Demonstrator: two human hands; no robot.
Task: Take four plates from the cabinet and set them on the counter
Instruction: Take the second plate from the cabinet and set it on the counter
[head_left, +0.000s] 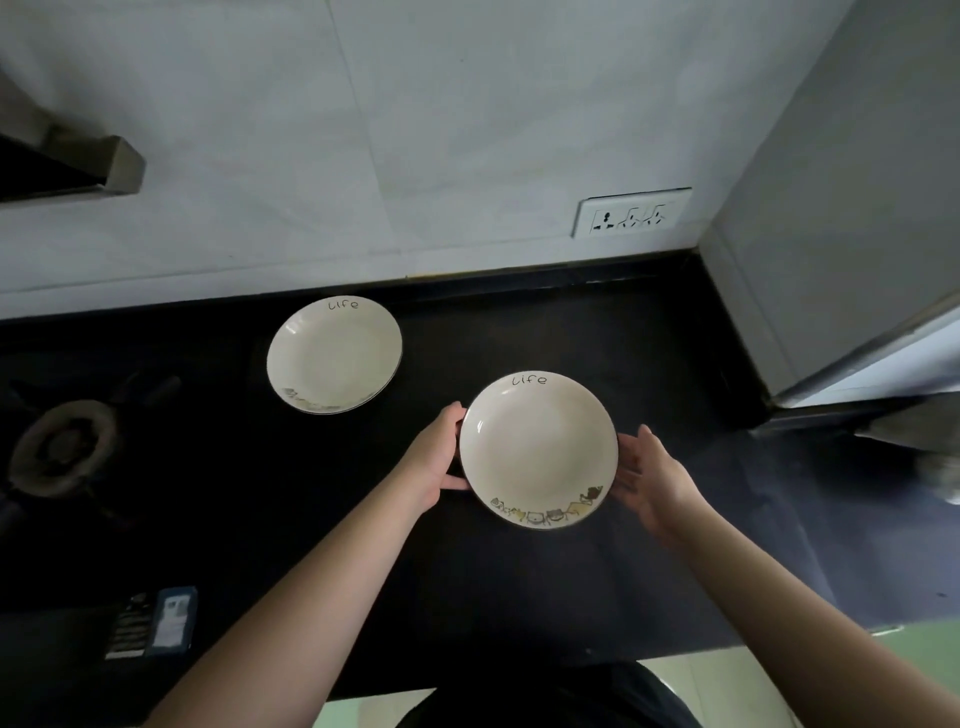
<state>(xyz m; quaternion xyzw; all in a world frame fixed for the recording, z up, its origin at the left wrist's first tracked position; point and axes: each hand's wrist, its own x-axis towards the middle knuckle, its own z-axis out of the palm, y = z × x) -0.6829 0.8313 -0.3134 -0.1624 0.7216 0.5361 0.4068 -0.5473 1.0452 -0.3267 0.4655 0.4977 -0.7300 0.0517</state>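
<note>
Single head-worn wide-angle view, looking steeply down and forward over a black counter (519, 597), close above both forearms, tiled wall (363, 130) across the top, floor at the bottom edge

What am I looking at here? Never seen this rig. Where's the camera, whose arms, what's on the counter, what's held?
There is no machine: a person works with bare hands, and the single picture comes from a wide-angle camera on their head, looking forward and down. The two arms entering from the bottom are theirs.

The left hand and right hand hold the rim of a round cream plate with "life" lettering and a cartoon border on either side. Whether it already rests on the surface is unclear.

On the black stone counter lies a second matching cream plate, further back and left; it may be more than one stacked. A gas burner sits at far left, and a white wall socket is behind.
</note>
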